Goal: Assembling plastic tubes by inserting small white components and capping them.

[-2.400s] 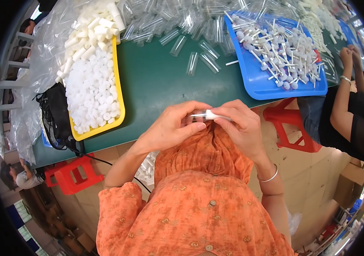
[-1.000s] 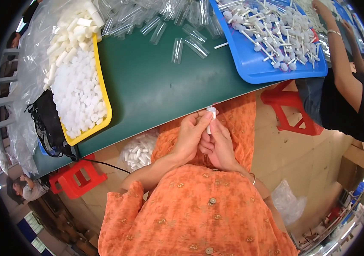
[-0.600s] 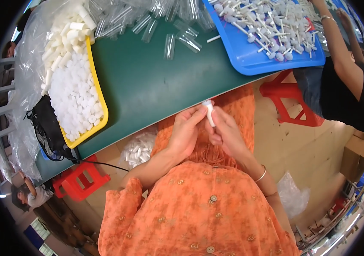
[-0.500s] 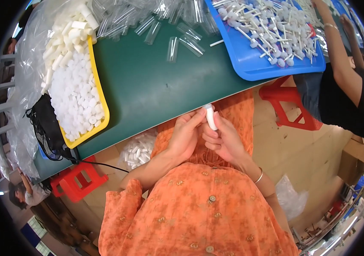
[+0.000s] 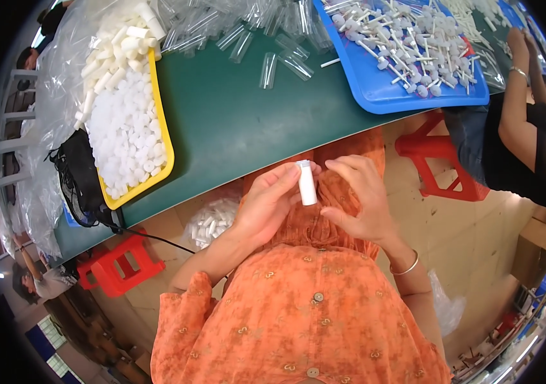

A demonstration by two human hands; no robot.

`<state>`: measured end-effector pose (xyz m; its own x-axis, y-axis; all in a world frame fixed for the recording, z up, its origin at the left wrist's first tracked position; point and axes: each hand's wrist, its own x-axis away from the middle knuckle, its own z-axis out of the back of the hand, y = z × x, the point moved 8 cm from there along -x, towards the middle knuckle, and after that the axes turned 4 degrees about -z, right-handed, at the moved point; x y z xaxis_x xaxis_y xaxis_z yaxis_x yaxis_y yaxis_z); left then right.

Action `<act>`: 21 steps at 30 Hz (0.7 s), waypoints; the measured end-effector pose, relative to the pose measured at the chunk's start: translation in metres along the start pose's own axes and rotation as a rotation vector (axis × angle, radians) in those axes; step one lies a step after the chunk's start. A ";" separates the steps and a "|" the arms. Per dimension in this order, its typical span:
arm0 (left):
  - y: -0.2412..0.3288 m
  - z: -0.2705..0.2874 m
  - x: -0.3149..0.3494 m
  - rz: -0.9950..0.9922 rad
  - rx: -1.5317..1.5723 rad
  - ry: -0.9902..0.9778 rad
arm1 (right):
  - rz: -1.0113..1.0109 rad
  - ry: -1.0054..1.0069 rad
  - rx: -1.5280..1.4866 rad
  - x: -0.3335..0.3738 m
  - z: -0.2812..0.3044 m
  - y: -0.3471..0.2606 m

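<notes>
- A small white tube (image 5: 307,184), short and cylindrical with a rounded cap at its upper end, stood nearly upright just off the near edge of the green tabletop (image 5: 234,121), above the person's orange-clad lap.
- A yellow tray (image 5: 165,144) heaped with white plugs sat at the tabletop's left edge, with a crumpled clear plastic bag (image 5: 61,70) along its outer side.
- A blue tray (image 5: 382,96) of white stemmed pieces lay toward the right end, touching the near edge.
- Loose clear tubes (image 5: 273,61) were scattered along the far edge between the two trays.
- A clear bag of white pieces (image 5: 212,221) hung below the near edge, beside the left forearm.
- The left hand (image 5: 266,208) pinched the white tube, its fingers curled narrowly around the lower part.
- The right hand (image 5: 356,198) was just beside the tube, its fingers loosely bent and partly open; whether they touched it could not be told.
</notes>
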<state>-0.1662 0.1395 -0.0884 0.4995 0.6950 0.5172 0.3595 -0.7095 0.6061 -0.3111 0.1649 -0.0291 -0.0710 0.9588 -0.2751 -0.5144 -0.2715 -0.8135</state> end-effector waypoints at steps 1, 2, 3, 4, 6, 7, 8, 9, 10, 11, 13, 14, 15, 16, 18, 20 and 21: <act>-0.001 -0.001 0.003 -0.011 -0.022 -0.022 | 0.050 -0.017 0.008 0.001 -0.001 -0.006; -0.003 -0.003 0.004 -0.013 -0.025 -0.038 | 0.100 -0.035 0.016 0.002 -0.003 -0.011; -0.005 -0.004 0.003 -0.010 -0.023 -0.042 | 0.097 -0.036 0.020 0.002 -0.005 -0.010; -0.008 -0.004 0.002 0.007 -0.015 -0.040 | 0.111 -0.048 0.016 0.003 -0.010 -0.009; -0.012 -0.002 0.001 0.022 -0.003 -0.035 | 0.125 -0.065 0.011 0.003 -0.019 -0.007; -0.011 -0.001 0.000 0.002 -0.009 -0.049 | 0.133 -0.032 -0.009 0.001 -0.019 -0.007; -0.009 0.000 0.001 -0.021 -0.014 -0.059 | 0.143 -0.003 -0.032 0.000 -0.020 -0.008; -0.007 0.003 0.002 -0.036 -0.004 -0.040 | 0.154 -0.021 -0.044 -0.001 -0.022 -0.011; -0.009 0.000 0.002 0.005 -0.020 -0.061 | 0.079 -0.061 -0.015 -0.002 -0.024 -0.007; -0.012 -0.003 0.004 0.042 -0.033 -0.078 | 0.008 -0.105 0.012 -0.002 -0.027 -0.004; -0.020 -0.009 0.006 0.061 0.000 -0.074 | 0.005 -0.045 0.052 0.003 -0.022 -0.004; -0.032 -0.008 0.003 0.070 0.051 -0.123 | 0.032 -0.046 0.026 0.006 -0.020 -0.003; -0.036 -0.009 0.003 0.040 0.041 -0.131 | 0.060 -0.088 -0.013 0.009 -0.022 -0.006; -0.039 -0.008 0.005 0.025 0.066 -0.146 | 0.035 -0.093 0.000 0.011 -0.022 -0.007; -0.046 -0.008 0.006 0.034 0.081 -0.114 | 0.025 -0.116 0.008 0.015 -0.026 -0.006; -0.045 0.000 0.011 0.006 0.106 -0.083 | 0.038 -0.151 0.033 0.014 -0.035 -0.006; -0.042 0.002 0.013 -0.021 0.143 -0.069 | 0.046 -0.166 0.026 0.012 -0.042 -0.008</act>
<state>-0.1733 0.1778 -0.1086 0.5418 0.7036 0.4597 0.4762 -0.7077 0.5219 -0.2722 0.1751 -0.0469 -0.2336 0.9467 -0.2216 -0.5288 -0.3149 -0.7882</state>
